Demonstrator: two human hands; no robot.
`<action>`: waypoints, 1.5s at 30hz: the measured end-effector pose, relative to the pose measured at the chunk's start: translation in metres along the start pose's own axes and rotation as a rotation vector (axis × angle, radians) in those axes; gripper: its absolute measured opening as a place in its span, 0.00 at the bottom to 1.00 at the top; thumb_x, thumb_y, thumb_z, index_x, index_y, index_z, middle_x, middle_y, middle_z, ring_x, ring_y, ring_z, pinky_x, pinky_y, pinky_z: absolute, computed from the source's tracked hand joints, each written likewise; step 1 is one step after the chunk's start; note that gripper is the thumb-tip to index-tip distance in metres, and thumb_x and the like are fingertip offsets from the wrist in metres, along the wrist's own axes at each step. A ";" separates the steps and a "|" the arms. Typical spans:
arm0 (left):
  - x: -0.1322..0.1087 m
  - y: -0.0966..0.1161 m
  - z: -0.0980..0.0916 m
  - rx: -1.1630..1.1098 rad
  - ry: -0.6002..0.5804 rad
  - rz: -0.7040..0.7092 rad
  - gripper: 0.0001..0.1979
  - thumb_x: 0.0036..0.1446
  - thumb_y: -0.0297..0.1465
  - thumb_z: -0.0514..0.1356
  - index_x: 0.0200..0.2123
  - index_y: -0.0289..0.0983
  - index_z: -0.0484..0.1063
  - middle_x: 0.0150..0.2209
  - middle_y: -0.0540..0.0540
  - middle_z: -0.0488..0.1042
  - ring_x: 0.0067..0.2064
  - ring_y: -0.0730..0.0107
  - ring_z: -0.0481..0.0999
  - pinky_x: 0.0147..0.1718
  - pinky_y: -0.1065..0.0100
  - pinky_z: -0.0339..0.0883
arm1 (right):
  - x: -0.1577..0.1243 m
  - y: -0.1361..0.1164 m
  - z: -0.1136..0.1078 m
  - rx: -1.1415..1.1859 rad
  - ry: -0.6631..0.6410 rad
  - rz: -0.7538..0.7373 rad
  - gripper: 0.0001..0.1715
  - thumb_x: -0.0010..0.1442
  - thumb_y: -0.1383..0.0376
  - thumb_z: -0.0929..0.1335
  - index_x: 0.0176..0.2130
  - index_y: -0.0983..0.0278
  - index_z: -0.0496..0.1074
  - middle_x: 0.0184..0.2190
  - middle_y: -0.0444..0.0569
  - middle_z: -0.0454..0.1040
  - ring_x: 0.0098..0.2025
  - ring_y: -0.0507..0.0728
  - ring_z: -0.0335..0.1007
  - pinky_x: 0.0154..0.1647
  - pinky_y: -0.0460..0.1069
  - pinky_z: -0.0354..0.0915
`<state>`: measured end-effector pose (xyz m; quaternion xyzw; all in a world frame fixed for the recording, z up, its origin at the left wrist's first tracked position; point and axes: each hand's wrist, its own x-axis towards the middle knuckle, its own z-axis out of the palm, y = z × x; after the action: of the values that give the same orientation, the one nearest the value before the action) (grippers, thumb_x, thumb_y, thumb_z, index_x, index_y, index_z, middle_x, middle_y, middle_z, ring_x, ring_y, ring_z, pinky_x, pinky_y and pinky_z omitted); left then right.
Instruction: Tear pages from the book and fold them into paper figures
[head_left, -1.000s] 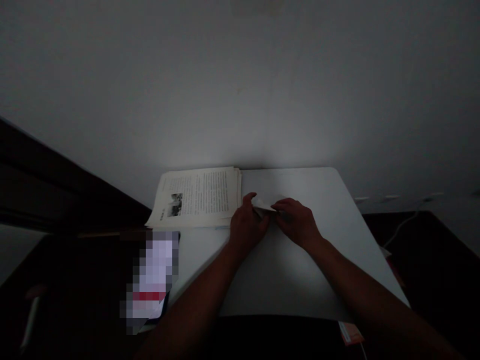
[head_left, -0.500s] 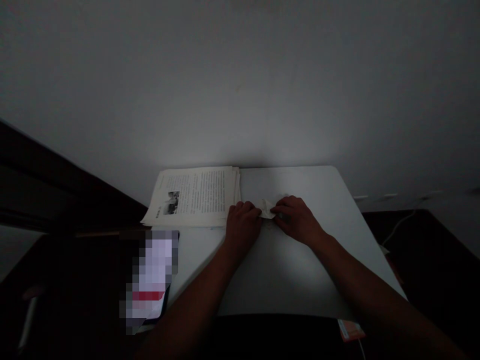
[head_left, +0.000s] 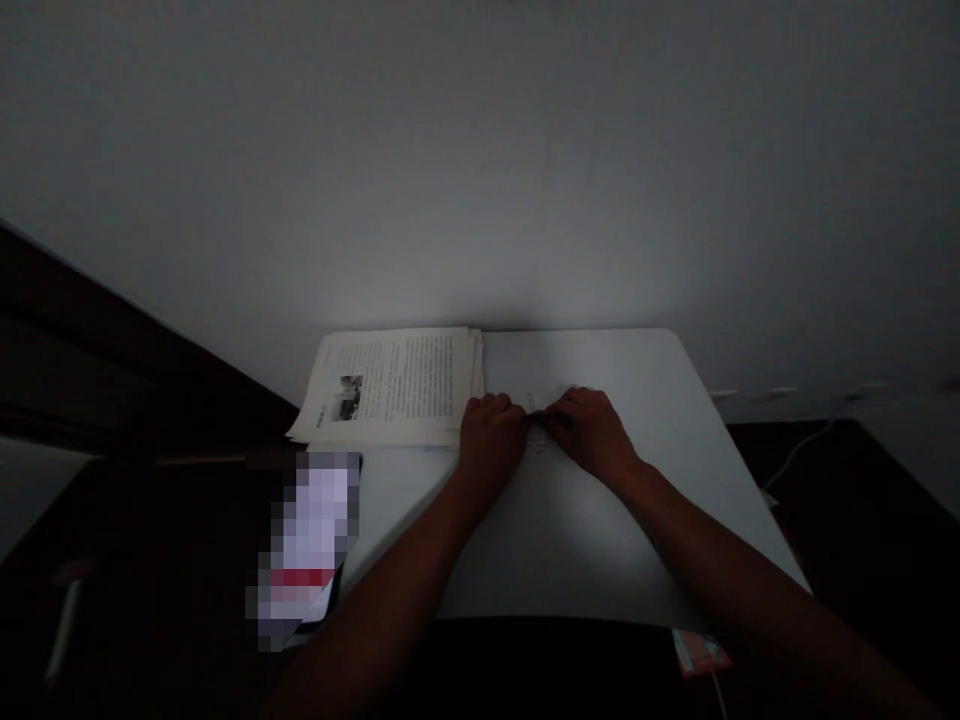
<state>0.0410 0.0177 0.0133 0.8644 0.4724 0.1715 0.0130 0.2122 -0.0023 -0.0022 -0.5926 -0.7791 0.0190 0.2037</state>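
A small piece of printed paper (head_left: 537, 440) is between my two hands, over the middle of the white table. My left hand (head_left: 493, 437) is closed on its left side, fingers curled and thumb tip towards the centre. From the right, my right hand (head_left: 592, 425) pinches the other side. The thumbs nearly meet in the middle and cover much of the paper, so its folds cannot be made out. Beside my left hand lies a stack of printed sheets (head_left: 427, 385), with text and a small dark picture on the top page.
The white table (head_left: 615, 560) stands against a pale wall (head_left: 480, 180). A phone with a lit, blurred screen (head_left: 315, 510) lies at the table's left edge. Below the front right edge is an orange-and-white packet (head_left: 701, 652) near a white cable (head_left: 795, 450). The floor is dark.
My thumbs have come together over the small paper, hiding the pale pointed part that showed between my hands. The view has shifted slightly.
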 end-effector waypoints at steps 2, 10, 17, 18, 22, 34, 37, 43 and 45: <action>0.000 -0.003 0.000 -0.030 -0.017 -0.006 0.10 0.58 0.33 0.57 0.28 0.37 0.75 0.30 0.46 0.73 0.36 0.64 0.70 0.37 0.63 0.56 | 0.000 0.001 -0.003 0.028 -0.014 -0.005 0.08 0.58 0.62 0.67 0.35 0.61 0.76 0.31 0.49 0.75 0.37 0.57 0.69 0.42 0.52 0.59; -0.002 -0.008 -0.001 -0.087 -0.036 0.028 0.09 0.58 0.29 0.56 0.30 0.36 0.76 0.28 0.46 0.73 0.33 0.67 0.70 0.37 0.65 0.58 | -0.001 0.002 -0.009 0.133 -0.030 -0.037 0.11 0.60 0.64 0.64 0.36 0.61 0.77 0.31 0.49 0.76 0.35 0.57 0.69 0.40 0.53 0.61; -0.007 -0.010 -0.009 -0.122 -0.070 0.104 0.08 0.56 0.26 0.55 0.33 0.35 0.75 0.33 0.44 0.74 0.38 0.64 0.71 0.40 0.63 0.59 | -0.007 0.008 -0.011 0.186 -0.003 -0.091 0.11 0.55 0.64 0.68 0.40 0.60 0.76 0.35 0.49 0.75 0.38 0.58 0.68 0.43 0.55 0.59; -0.008 -0.011 -0.011 -0.134 -0.074 0.118 0.08 0.55 0.26 0.56 0.34 0.35 0.75 0.34 0.44 0.74 0.39 0.64 0.71 0.41 0.63 0.59 | -0.008 0.009 -0.011 0.192 -0.005 -0.099 0.12 0.55 0.64 0.68 0.40 0.60 0.76 0.35 0.49 0.75 0.39 0.58 0.68 0.44 0.56 0.58; -0.012 -0.012 -0.013 -0.137 -0.079 0.116 0.08 0.54 0.27 0.56 0.36 0.36 0.74 0.35 0.44 0.73 0.41 0.62 0.70 0.43 0.60 0.59 | -0.008 0.011 -0.011 0.218 -0.014 -0.097 0.11 0.57 0.62 0.66 0.39 0.59 0.76 0.34 0.49 0.74 0.38 0.57 0.68 0.44 0.56 0.58; -0.010 -0.003 -0.009 -0.087 -0.033 0.056 0.16 0.53 0.34 0.59 0.45 0.35 0.68 0.47 0.39 0.67 0.48 0.54 0.64 0.45 0.55 0.60 | -0.009 0.008 -0.005 0.213 0.093 -0.018 0.19 0.52 0.60 0.69 0.45 0.61 0.71 0.47 0.53 0.71 0.51 0.63 0.63 0.53 0.61 0.55; -0.009 -0.006 -0.006 -0.234 -0.008 0.041 0.14 0.53 0.33 0.59 0.43 0.34 0.69 0.44 0.40 0.70 0.46 0.57 0.66 0.45 0.57 0.61 | -0.008 0.004 -0.007 0.384 0.121 0.082 0.14 0.52 0.61 0.68 0.40 0.61 0.72 0.39 0.51 0.75 0.44 0.60 0.68 0.48 0.59 0.61; -0.006 -0.007 -0.007 -0.689 0.006 -0.094 0.10 0.57 0.36 0.56 0.37 0.37 0.73 0.32 0.48 0.74 0.33 0.71 0.71 0.37 0.67 0.65 | -0.010 -0.001 -0.007 0.864 0.083 0.321 0.16 0.50 0.55 0.70 0.36 0.62 0.74 0.31 0.48 0.76 0.32 0.55 0.72 0.35 0.51 0.68; -0.006 -0.005 -0.008 -0.780 -0.001 -0.129 0.11 0.57 0.37 0.56 0.35 0.37 0.74 0.30 0.49 0.74 0.31 0.72 0.70 0.34 0.69 0.65 | -0.010 -0.001 -0.008 0.928 0.046 0.314 0.15 0.51 0.55 0.70 0.36 0.63 0.75 0.30 0.47 0.77 0.32 0.54 0.72 0.35 0.51 0.67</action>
<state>0.0314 0.0142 0.0185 0.7633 0.4252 0.3363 0.3514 0.2164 -0.0134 0.0020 -0.5498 -0.5851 0.3815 0.4581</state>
